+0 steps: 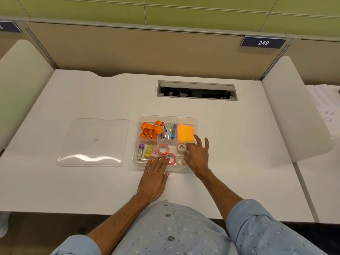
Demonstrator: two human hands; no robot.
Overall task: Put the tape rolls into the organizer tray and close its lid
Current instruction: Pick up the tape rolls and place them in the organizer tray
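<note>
Left hand lies flat, fingers spread, holding nothing; fingertips reach over the organizer tray near edge, touching the nearer pink tape roll. Right hand is open, fingers splayed, over the tray's near-right compartment, gripping nothing. Beside its fingers: two white tape rolls, one farther, one nearer, partly hidden. Second pink tape roll sits in the tray's near-middle compartment. Orange sticky notes fill the far-right compartment. Clear lid lies flat on the counter, left of the tray, apart from it.
</note>
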